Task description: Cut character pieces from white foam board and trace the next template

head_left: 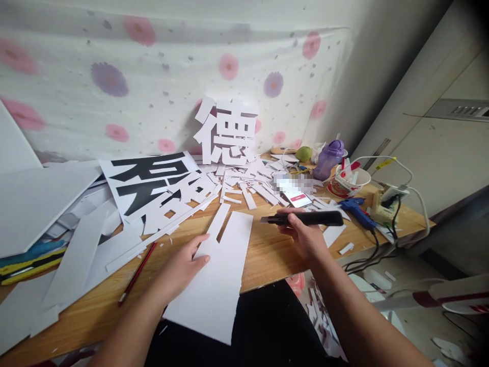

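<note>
Right hand (pixel 302 235) wrapped around a black cutter (pixel 324 218), left hand (pixel 182 269) half-curled, thumb spread, holding white board (pixel 224 278) to its right

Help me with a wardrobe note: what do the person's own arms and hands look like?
The left hand and right hand are bare, without gloves. The left forearm and right forearm show no sleeves, watch or bracelet.

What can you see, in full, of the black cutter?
The cutter has a long, black, plastic-looking handle and a short, metallic-looking blade showing at its front end. The right hand grips it toward the blade end, nearly level over the wooden table. The blade points toward the white board, apart from it here.
</note>
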Action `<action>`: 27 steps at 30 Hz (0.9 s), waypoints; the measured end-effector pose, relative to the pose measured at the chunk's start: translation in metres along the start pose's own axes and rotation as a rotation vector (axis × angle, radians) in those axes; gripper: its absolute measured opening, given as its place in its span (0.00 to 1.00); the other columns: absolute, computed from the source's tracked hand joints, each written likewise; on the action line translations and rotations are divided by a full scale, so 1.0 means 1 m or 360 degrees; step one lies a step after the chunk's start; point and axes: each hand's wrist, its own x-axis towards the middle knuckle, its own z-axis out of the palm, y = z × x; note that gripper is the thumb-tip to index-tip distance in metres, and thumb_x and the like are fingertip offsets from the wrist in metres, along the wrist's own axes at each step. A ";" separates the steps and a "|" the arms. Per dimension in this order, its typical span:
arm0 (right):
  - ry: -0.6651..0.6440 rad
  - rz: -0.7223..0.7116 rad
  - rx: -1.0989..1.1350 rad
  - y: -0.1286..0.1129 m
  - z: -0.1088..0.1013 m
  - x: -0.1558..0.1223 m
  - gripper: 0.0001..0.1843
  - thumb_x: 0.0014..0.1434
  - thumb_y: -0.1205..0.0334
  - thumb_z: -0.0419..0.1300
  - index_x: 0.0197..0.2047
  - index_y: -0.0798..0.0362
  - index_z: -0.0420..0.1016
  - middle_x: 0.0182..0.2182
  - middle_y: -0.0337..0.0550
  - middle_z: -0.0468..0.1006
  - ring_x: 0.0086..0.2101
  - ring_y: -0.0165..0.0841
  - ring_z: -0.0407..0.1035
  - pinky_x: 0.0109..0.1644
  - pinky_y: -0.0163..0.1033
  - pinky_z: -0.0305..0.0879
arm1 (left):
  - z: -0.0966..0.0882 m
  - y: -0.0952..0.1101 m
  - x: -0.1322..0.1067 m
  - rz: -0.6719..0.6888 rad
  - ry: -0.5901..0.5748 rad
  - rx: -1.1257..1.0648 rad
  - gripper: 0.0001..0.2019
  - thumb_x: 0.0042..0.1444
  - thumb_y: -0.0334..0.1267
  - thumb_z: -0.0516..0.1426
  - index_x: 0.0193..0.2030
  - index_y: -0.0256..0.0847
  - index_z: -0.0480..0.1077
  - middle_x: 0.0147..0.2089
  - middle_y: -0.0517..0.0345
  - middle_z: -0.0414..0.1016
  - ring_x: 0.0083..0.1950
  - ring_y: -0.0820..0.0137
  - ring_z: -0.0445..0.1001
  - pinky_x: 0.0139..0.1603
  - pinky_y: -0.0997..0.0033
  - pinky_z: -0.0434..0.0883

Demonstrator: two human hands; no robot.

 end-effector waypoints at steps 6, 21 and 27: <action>0.0088 -0.0086 0.0173 0.009 0.008 -0.011 0.20 0.40 0.65 0.75 0.33 0.51 0.69 0.22 0.30 0.73 0.21 0.25 0.69 0.27 0.31 0.67 | 0.001 0.017 0.024 0.0083 0.0230 0.0546 0.26 0.57 0.42 0.51 0.63 0.41 0.66 0.60 0.43 0.73 0.59 0.51 0.73 0.57 0.49 0.68; -0.0503 -0.0442 -0.1055 0.017 0.030 -0.060 0.15 0.52 0.56 0.69 0.43 0.48 0.76 0.35 0.42 0.83 0.35 0.36 0.78 0.40 0.42 0.75 | 0.033 -0.013 -0.047 0.0927 0.0414 0.0721 0.20 0.60 0.49 0.58 0.54 0.42 0.73 0.62 0.46 0.68 0.66 0.52 0.63 0.65 0.49 0.64; -0.0759 -0.0528 -0.1288 0.011 0.048 -0.051 0.11 0.52 0.60 0.66 0.41 0.49 0.76 0.33 0.41 0.83 0.30 0.34 0.77 0.35 0.38 0.74 | 0.046 -0.009 -0.056 0.1050 0.0446 0.0839 0.27 0.54 0.47 0.63 0.59 0.40 0.69 0.60 0.46 0.71 0.63 0.50 0.65 0.65 0.47 0.63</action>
